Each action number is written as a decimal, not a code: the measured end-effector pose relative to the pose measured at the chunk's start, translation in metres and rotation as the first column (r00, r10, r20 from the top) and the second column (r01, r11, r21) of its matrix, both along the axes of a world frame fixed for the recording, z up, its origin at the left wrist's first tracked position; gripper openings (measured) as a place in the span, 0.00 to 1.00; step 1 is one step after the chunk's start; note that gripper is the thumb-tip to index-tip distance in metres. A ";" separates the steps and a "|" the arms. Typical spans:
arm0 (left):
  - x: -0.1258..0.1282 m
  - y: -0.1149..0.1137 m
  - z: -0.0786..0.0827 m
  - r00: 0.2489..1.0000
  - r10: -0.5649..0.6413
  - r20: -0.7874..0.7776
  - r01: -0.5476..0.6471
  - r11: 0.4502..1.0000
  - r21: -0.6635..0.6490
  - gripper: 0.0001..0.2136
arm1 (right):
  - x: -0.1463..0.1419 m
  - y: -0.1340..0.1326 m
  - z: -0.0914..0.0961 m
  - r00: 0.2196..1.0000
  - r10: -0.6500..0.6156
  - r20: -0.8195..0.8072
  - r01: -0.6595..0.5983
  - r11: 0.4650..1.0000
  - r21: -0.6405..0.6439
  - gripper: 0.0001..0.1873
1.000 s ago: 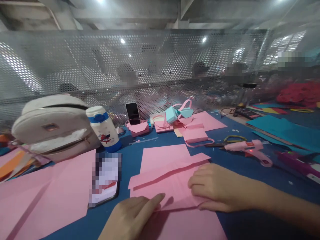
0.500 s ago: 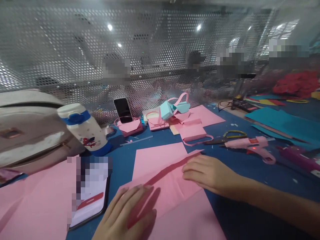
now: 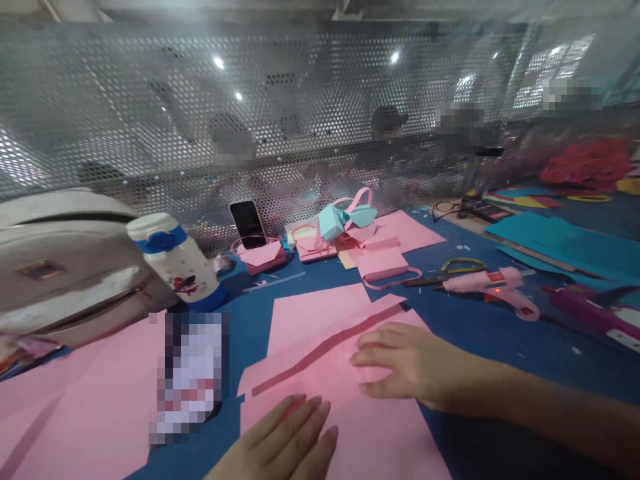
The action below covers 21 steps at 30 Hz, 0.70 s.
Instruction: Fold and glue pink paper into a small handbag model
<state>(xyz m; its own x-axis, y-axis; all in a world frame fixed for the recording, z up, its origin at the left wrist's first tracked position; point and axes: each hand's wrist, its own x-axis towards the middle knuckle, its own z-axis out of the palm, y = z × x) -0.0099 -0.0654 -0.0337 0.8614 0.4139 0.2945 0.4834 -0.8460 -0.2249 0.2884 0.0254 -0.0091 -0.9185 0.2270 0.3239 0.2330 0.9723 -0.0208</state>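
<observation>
A pink paper sheet (image 3: 320, 363) with a folded flap lies on the blue table (image 3: 475, 333) in front of me. My left hand (image 3: 285, 443) lies flat on its near part, fingers stretched out together. My right hand (image 3: 400, 363) rests palm down on the folded flap at the right, fingers extended and pressing the paper. Neither hand holds anything. A second pink sheet (image 3: 320, 310) lies under the folded one, farther from me.
A phone (image 3: 190, 373) lies left of the paper, beside another large pink sheet (image 3: 90, 400). A white bottle (image 3: 175, 260), a grey bag (image 3: 65, 260), a propped phone (image 3: 247, 223), folded pink and teal paper pieces (image 3: 345, 230), scissors (image 3: 445, 273) and a pink glue gun (image 3: 490, 287) stand farther back. Teal sheets (image 3: 565, 243) lie right.
My left hand slid from the fold's left end to the near part of the sheet and lies flat. My right hand moved left along the flap. The flap lies flatter.
</observation>
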 end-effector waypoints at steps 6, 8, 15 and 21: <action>-0.008 -0.011 0.006 0.999 0.007 -0.035 -0.007 1.000 0.017 0.21 | 0.011 -0.001 0.010 0.996 -0.057 0.074 0.060 0.998 -0.034 0.21; -0.011 -0.019 0.012 0.995 0.034 -0.094 -0.031 0.999 0.035 0.21 | 0.019 -0.005 0.010 0.993 -0.084 0.079 0.085 0.996 -0.010 0.21; -0.031 -0.044 0.037 0.982 0.083 -0.167 -0.068 0.993 0.096 0.21 | 0.059 -0.023 0.008 0.938 -0.316 0.142 0.301 0.946 0.117 0.23; -0.033 -0.055 0.049 0.981 0.194 0.018 -0.194 0.966 0.171 0.22 | 0.086 -0.034 0.003 0.853 -0.485 0.195 0.453 0.872 0.186 0.24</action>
